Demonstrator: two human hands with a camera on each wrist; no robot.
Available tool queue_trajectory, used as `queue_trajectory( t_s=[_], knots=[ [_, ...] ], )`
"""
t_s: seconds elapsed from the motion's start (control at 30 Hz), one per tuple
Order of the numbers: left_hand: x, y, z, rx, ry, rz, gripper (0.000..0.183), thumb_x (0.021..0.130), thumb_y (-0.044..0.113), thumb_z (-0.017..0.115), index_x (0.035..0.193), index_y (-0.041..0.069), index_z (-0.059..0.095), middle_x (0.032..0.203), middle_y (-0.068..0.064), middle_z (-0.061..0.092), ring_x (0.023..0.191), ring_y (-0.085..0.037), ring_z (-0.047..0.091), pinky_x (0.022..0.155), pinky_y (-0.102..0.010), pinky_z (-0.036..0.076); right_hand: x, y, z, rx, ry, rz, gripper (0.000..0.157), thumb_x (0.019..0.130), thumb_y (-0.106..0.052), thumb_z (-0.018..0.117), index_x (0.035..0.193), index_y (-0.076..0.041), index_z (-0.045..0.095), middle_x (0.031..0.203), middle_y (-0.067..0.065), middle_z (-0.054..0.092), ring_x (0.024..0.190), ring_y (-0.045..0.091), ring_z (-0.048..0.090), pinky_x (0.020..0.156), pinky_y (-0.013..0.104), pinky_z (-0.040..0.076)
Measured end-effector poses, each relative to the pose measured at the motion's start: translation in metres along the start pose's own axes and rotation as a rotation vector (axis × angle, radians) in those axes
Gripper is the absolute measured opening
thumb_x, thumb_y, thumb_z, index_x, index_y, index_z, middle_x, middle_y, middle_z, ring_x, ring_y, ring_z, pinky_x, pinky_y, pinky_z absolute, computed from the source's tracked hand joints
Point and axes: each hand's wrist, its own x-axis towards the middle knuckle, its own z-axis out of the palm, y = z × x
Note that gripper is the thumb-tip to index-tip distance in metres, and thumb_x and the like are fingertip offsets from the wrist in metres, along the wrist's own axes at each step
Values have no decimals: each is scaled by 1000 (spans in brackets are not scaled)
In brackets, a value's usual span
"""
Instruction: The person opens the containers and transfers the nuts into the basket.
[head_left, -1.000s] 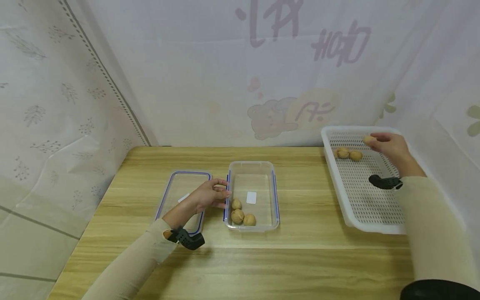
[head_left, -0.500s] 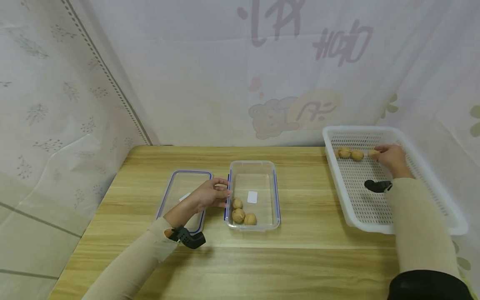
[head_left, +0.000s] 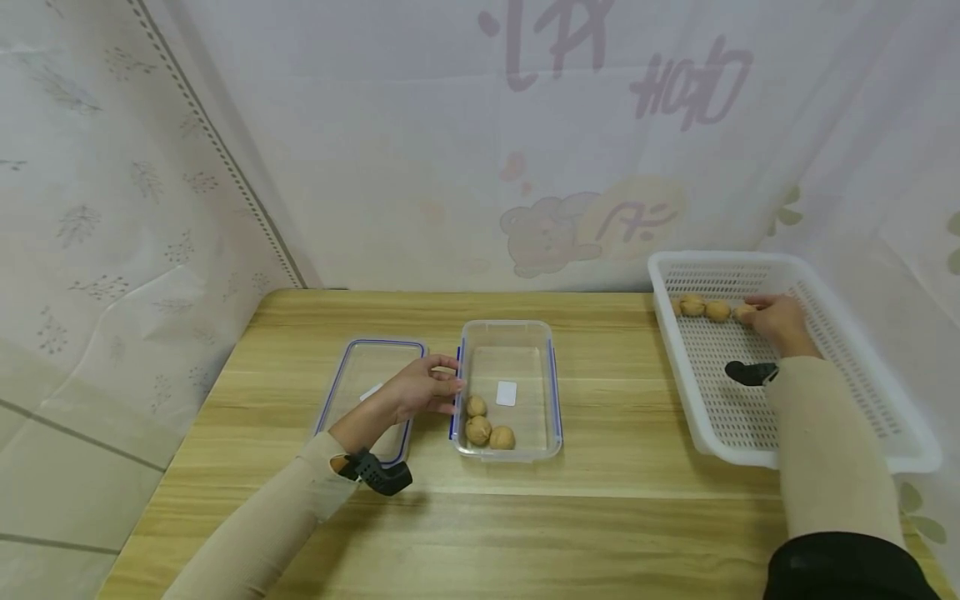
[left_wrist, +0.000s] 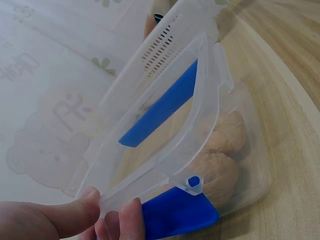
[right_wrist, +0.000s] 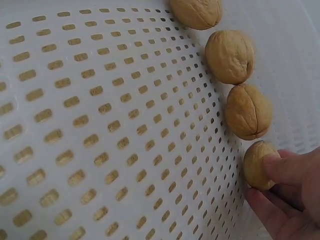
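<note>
In the right wrist view, my right hand point(right_wrist: 290, 185) pinches a walnut point(right_wrist: 259, 164) between thumb and fingers, low in the white perforated basket point(head_left: 678, 392). This walnut ends a row of others point(right_wrist: 248, 111) lined up along the basket's far side. My left hand point(head_left: 422, 387) holds the left side of a clear plastic food container point(head_left: 534, 421), thumb at the rim and fingers by the blue side latch point(left_wrist: 175, 212). Three walnuts point(head_left: 477, 430) lie in the container's near left corner; its lid is off.
The clear lid point(head_left: 375, 354) with a blue seal lies on the wooden table point(head_left: 480, 533) left of the container, partly under my left forearm. Behind the table hangs a printed cloth point(head_left: 390, 150). The basket stands at the table's right side.
My right hand has lowered the walnut into the basket and brought it leftward to the end of the walnut row. The left hand stays on the container.
</note>
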Motion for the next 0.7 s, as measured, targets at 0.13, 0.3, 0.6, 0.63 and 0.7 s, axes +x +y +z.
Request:
queue_trajectory(
  t_s=[0.13,0.3,0.6,0.63,0.7],
  knots=[
    [0,0,0,-3,-3,3,44,102,-5,56,142,-7,38,103,-10,56,84,-14,61,70,-27,63,2,0,1,0,-17,-19,50,102,-13,56,143,13,44,141,39,42,129,51,39,112,62,33],
    [0,-1,-1,-4,-8,8,44,102,-5,56,141,-7,37,102,-10,56,84,-14,61,70,-27,63,2,1,0,-34,-30,-68,50,102,-13,56,142,14,43,138,41,42,128,54,40,110,64,34],
    [1,-1,-1,0,-2,17,43,102,-6,55,141,-8,38,102,-10,56,85,-15,61,72,-28,64,3,2,-3,-75,-54,-128,51,100,-9,56,142,15,41,135,45,41,126,58,39,109,67,33],
    [1,-1,0,-2,0,18,43,102,-6,55,141,-8,38,102,-10,56,85,-14,61,71,-28,64,4,3,-3,-78,-57,-130,51,100,-9,56,142,15,41,135,45,41,126,58,39,110,67,33],
    [1,-2,0,-3,2,18,43,102,-6,55,141,-8,38,102,-10,56,84,-14,61,70,-27,64,5,3,-3,-84,-67,-134,52,99,-10,56,141,15,40,136,45,40,127,59,38,110,67,32]
  ],
)
